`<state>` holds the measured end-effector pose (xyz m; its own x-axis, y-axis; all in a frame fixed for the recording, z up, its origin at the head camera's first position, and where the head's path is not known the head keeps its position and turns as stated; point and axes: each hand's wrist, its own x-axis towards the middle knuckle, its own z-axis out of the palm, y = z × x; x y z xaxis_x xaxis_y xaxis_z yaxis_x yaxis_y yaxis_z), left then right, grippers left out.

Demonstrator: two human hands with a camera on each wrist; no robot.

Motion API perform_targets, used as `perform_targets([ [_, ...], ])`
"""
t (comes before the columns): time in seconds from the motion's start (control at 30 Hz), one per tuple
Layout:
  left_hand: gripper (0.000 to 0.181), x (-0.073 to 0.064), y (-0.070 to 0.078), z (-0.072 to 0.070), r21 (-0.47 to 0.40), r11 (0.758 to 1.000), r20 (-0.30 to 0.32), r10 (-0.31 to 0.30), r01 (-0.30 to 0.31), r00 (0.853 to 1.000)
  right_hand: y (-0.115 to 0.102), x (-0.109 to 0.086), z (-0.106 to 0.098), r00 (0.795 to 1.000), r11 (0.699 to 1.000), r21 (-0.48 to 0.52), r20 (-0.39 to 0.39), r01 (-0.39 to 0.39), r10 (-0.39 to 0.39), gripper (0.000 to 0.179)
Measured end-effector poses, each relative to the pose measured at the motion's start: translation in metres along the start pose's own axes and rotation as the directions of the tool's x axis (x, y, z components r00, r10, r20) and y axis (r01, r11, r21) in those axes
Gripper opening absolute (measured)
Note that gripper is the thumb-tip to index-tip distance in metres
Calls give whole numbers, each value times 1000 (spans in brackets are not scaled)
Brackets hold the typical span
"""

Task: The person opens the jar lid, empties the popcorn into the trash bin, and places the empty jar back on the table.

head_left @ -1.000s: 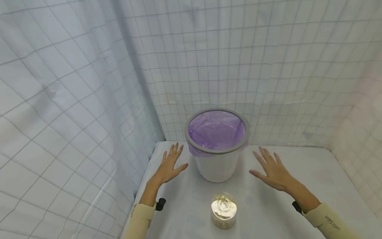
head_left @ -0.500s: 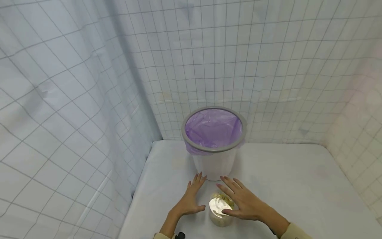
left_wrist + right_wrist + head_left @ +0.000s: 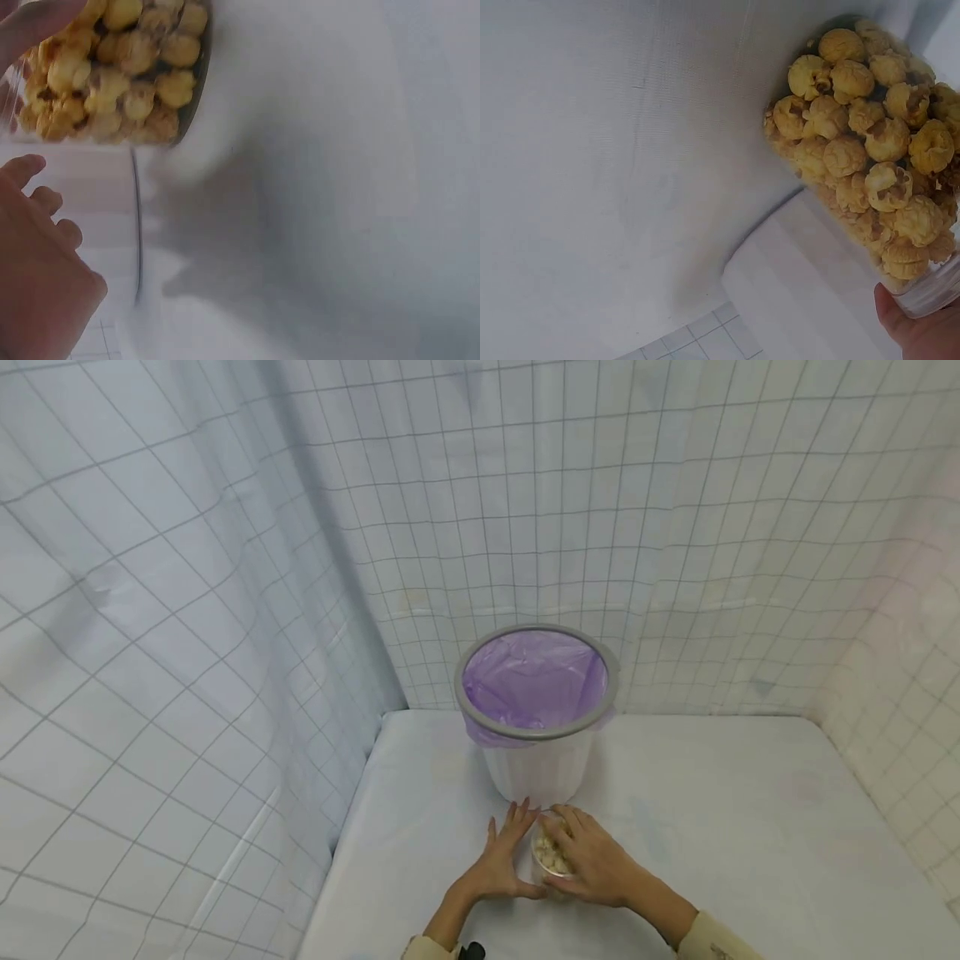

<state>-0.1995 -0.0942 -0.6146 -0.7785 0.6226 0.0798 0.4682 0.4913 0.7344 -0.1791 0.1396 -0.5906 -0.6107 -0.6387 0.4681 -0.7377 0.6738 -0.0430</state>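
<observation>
Resting just in front of the bin (image 3: 538,768), between my two hands, is a clear jar (image 3: 553,858), packed with pale yellow popcorn (image 3: 889,142). It looks about upright; I can't tell whether its base is touching the table (image 3: 712,810). My right hand (image 3: 596,864) is grasping the jar from above, fingers bent over the far part of the top and thumb at the near side; the right wrist view shows a fingertip against the clear rim. My left hand (image 3: 495,867) curves about the jar's left side with the thumb forward and the fingers reaching toward the bin; I can't tell whether it grips or only touches. The bin is white, with a grey ring (image 3: 536,735) round its mouth and a purple bag (image 3: 532,685) lining it. Behind it hangs a white grid-patterned sheet (image 3: 562,527). My sleeves (image 3: 716,939) are cream.
</observation>
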Motion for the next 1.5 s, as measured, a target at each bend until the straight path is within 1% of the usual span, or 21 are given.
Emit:
perform_targets([
  [0.17,128,7,1,15,40,999,-67,21,-18,998,3,3,7,999,999,7,-38,-35,35,80],
  [0.27,129,10,5,25,9,1000,-115,7,-6,993,2,3,8,996,997,38,-55,-71,73,76],
  [0.33,125,13,9,31,-12,1000,-170,-13,11,985,0,4,10,992,991,83,-68,-104,110,75],
  [0.4,116,17,13,35,-20,1000,-253,-20,15,967,-2,6,11,986,983,125,-87,-133,144,76],
  [0.47,106,22,18,36,6,1000,-335,-15,18,942,-3,9,11,978,974,160,-109,-159,177,75],
  [0.57,95,30,23,33,142,990,-437,65,-3,897,-7,15,11,957,961,174,-156,-215,243,72],
  [0.67,90,36,27,30,304,953,-471,151,-1,869,-13,21,13,919,940,159,-214,-302,331,65],
  [0.7,89,37,28,30,341,940,-478,174,-1,861,-15,23,13,905,932,155,-234,-327,356,63],
  [0.77,87,39,30,29,390,921,-482,199,6,853,-16,25,15,880,924,147,-283,-352,381,58],
  [0.87,90,42,32,26,427,904,-475,219,6,852,-13,28,16,863,932,149,-351,-331,363,58],
  [0.93,94,44,34,22,434,901,-461,234,-13,856,-8,29,16,861,946,153,-394,-285,323,60],
  [1.0,98,47,35,15,419,907,-432,234,-36,871,-4,31,16,862,959,147,-421,-242,282,63],
  [1.03,99,48,36,11,405,913,-409,228,-48,884,-1,32,15,864,965,140,-431,-222,261,63],
  [1.1,99,51,36,-1,314,946,-331,192,-84,924,5,32,13,877,978,126,-435,-164,204,61],
  [1.17,98,52,36,-13,214,972,-223,148,-100,963,9,31,11,897,989,118,-421,-89,131,58],
  [1.2,98,52,35,-19,157,982,-159,125,-100,979,11,30,9,909,992,118,-407,-45,90,56],
  [1.23,99,52,35,-25,115,989,-92,107,-96,990,12,29,6,919,993,121,-392,5,44,55],
  [1.3,103,52,35,-35,63,994,27,90,-92,996,14,25,0,937,987,139,-348,84,-30,53],
  [1.37,103,50,36,-40,65,993,97,90,-96,991,15,21,-8,952,977,180,-301,118,-60,54],
  [1.43,104,49,38,-42,99,992,103,70,-80,992,12,18,-16,971,975,212,-238,63,-11,58],
  [1.5,101,48,42,-40,170,984,53,48,-56,997,8,18,-25,978,968,241,-173,-76,120,65],
])
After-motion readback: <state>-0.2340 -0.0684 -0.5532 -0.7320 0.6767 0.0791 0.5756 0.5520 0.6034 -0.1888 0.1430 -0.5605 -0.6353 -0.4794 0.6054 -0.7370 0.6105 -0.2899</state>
